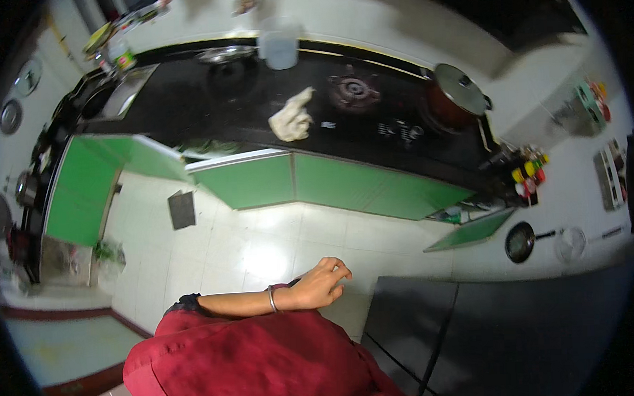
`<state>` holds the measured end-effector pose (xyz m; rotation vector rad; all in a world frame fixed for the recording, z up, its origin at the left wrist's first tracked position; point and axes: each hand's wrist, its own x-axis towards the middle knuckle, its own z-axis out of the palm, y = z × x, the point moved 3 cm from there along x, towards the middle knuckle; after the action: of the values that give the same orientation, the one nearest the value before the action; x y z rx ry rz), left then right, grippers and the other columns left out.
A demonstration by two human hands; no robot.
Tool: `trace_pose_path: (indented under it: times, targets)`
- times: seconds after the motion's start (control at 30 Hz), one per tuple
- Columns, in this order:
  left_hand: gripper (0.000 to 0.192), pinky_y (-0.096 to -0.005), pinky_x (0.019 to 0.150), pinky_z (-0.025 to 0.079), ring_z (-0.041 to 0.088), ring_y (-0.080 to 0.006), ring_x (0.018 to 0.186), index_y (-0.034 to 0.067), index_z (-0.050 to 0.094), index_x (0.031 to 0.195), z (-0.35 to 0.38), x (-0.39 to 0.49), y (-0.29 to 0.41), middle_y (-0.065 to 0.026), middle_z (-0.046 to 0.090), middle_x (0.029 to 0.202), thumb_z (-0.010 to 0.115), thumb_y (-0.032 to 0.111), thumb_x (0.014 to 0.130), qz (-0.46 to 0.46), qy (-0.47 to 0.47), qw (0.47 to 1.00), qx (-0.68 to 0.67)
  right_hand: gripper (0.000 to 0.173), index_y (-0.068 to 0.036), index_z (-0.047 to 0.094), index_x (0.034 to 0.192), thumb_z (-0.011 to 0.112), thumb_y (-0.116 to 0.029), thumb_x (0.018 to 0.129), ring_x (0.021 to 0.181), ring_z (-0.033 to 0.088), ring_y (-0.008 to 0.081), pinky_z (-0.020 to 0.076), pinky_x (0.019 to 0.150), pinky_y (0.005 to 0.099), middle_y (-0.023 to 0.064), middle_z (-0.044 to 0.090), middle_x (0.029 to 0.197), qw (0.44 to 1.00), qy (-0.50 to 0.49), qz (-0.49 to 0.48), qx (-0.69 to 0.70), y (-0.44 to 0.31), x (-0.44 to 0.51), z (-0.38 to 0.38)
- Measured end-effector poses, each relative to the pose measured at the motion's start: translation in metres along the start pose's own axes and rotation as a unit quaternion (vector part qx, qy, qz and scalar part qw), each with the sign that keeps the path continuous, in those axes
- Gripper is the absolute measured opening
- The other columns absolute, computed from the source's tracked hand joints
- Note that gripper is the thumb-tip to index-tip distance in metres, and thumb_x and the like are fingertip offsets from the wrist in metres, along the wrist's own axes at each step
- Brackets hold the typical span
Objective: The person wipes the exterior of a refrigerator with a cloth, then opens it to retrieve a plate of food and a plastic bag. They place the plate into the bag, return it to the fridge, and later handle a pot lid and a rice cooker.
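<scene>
My left hand point(320, 286) is held across the front of my red garment point(255, 360), with a metal bangle point(272, 298) at the wrist. Its fingers are loosely bent and apart, and nothing shows between them. My right hand is out of view. Ahead of me runs a black kitchen counter point(196, 105) above green cabinets. A crumpled off-white cloth point(292, 119) lies on it, left of a gas burner point(353, 88). Farther right, a large reddish-brown pot point(451, 107) stands under a lid.
A translucent plastic container point(281, 48) stands at the counter's back. The lower right cabinet door point(469, 231) hangs open into the walkway. A large dark, flat-topped piece point(492, 328) fills the right foreground. A dark mat point(182, 209) lies on the tiled floor. Pans point(520, 242) hang on the right wall.
</scene>
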<state>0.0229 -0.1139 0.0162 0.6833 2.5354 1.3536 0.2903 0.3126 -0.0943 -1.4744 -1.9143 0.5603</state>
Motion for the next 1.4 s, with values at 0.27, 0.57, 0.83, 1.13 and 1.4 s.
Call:
trace_pose_path:
  times: [0.27, 0.57, 0.83, 1.13, 1.4]
  targets:
    - [0.03, -0.0419, 0.095, 0.036, 0.041, -0.0355, 0.112, 0.005, 0.052, 0.107, -0.059, -0.068, -0.03, -0.018, 0.045, 0.116, 0.056, 0.008, 0.078, -0.063, 0.121, 0.991, 0.013, 0.065, -0.005, 0.031, 0.135, 0.056, 0.0, 0.075, 0.125, 0.032, 0.0327, 0.0273, 0.103, 0.0403, 0.0184, 0.034, 0.135, 0.909, -0.346, -0.229, 0.04, -0.093, -0.069, 0.159]
    - [0.03, -0.0407, 0.093, 0.039, 0.042, -0.0361, 0.111, 0.005, 0.052, 0.108, -0.18, -0.153, -0.111, -0.0191, 0.043, 0.119, 0.056, 0.01, 0.079, -0.163, 0.284, 0.942, 0.077, 0.072, -0.012, 0.032, 0.138, 0.058, -0.002, 0.071, 0.129, 0.026, 0.0362, 0.0225, 0.105, 0.0413, 0.0211, 0.023, 0.141, 0.71, -0.52, -0.472, 0.049, -0.31, -0.238, 0.304]
    - [0.027, -0.0401, 0.091, 0.04, 0.044, -0.0353, 0.111, 0.003, 0.052, 0.108, -0.233, -0.258, -0.137, -0.019, 0.047, 0.116, 0.054, 0.01, 0.081, -0.334, 0.451, 0.826, 0.057, 0.074, -0.014, 0.031, 0.138, 0.06, -0.003, 0.07, 0.13, 0.021, 0.0432, 0.0242, 0.105, 0.0444, 0.0301, 0.014, 0.142, 0.512, -0.502, -0.687, 0.116, -0.515, -0.426, 0.392]
    - [0.024, -0.0397, 0.09, 0.041, 0.047, -0.0372, 0.104, 0.002, 0.055, 0.104, -0.188, -0.277, -0.139, -0.0201, 0.05, 0.11, 0.053, 0.014, 0.084, -0.438, 0.508, 0.742, -0.011, 0.064, 0.002, 0.036, 0.132, 0.051, -0.002, 0.071, 0.123, 0.037, 0.043, 0.0299, 0.103, 0.039, 0.0318, 0.036, 0.132, 0.413, -0.484, -0.767, -0.089, -0.609, -0.524, 0.528]
    - [0.029, -0.0395, 0.091, 0.041, 0.047, -0.0353, 0.105, 0.003, 0.053, 0.109, -0.136, -0.231, -0.114, -0.0184, 0.049, 0.112, 0.056, 0.016, 0.083, -0.533, 0.519, 0.663, -0.081, 0.052, 0.011, 0.043, 0.124, 0.052, 0.001, 0.073, 0.113, 0.05, 0.0363, 0.0367, 0.098, 0.0342, 0.0282, 0.05, 0.121, 0.343, -0.569, -0.747, -0.031, -0.591, -0.52, 0.579]
